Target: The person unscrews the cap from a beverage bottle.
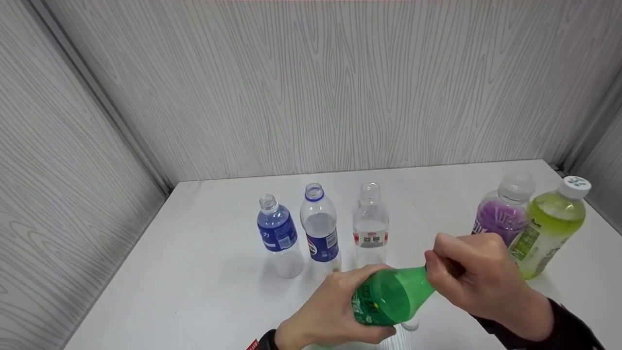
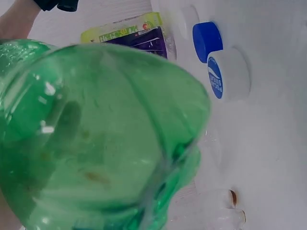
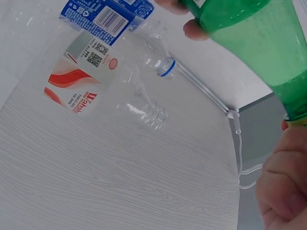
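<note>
Nearby, three uncapped clear plastic bottles (image 1: 319, 223) stand behind a translucent green plastic bottle (image 1: 396, 294), tilted over the white tabletop (image 1: 170, 291); the left hand (image 1: 340, 308) grips its body, the right hand (image 1: 481, 272) its top. The right hand partly covers a purple-labelled clear plastic bottle (image 1: 503, 216) beside a yellow-green-labelled, white-capped bottle (image 1: 559, 214). That grip hides the green bottle's mouth; the right wrist view shows a yellow edge (image 3: 298, 122). Only the left wrist view shows a round blue plastic cap (image 2: 207, 42).

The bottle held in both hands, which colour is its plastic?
The bottle is translucent green, seen best in the head view.
</note>
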{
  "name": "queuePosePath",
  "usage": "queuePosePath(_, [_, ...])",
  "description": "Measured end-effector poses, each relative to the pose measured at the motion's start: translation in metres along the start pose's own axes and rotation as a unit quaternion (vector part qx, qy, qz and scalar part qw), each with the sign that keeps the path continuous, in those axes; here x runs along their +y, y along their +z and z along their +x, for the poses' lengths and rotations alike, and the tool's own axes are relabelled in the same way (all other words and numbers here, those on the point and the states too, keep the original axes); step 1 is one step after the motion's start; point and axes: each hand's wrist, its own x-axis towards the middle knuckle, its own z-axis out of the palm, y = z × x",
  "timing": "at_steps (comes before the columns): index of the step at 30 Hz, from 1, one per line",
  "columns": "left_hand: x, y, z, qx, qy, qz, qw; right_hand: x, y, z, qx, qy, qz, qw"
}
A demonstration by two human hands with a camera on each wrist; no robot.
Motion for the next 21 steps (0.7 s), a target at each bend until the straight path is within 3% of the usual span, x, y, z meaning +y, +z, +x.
queuePosePath(3, [0.001,-0.001,0.000,-0.026,0.004,-0.031,0.9992,0.001,0.001,0.002,0.016,-0.059,0.031,0.9976])
queuePosePath(5, [0.003,-0.001,0.000,-0.027,-0.002,-0.039,0.9989,0.002,0.000,0.002,0.020,-0.069,0.036,0.9968])
queuePosePath(8, [0.005,0.002,0.000,0.000,-0.021,-0.018,0.9996,0.002,-0.003,0.000,-0.005,-0.012,0.005,0.9999])
queuePosePath(11, [0.007,0.007,0.001,0.050,-0.036,0.052,0.9967,0.001,-0.008,-0.001,-0.036,0.092,-0.047,0.9940])
queuePosePath(14, [0.006,0.015,0.002,0.108,-0.021,0.166,0.9800,-0.002,-0.010,-0.002,-0.054,0.182,-0.085,0.9781])
queuePosePath(17, [0.006,0.021,0.002,0.163,0.010,0.266,0.9501,-0.006,-0.007,0.000,-0.078,0.255,-0.111,0.9572])
queuePosePath(19, [0.005,0.023,0.002,0.188,0.025,0.304,0.9336,-0.008,-0.005,0.002,-0.086,0.282,-0.125,0.9472])
queuePosePath(21, [0.004,0.024,0.002,0.195,0.031,0.307,0.9309,-0.009,-0.002,0.003,-0.079,0.282,-0.133,0.9470])
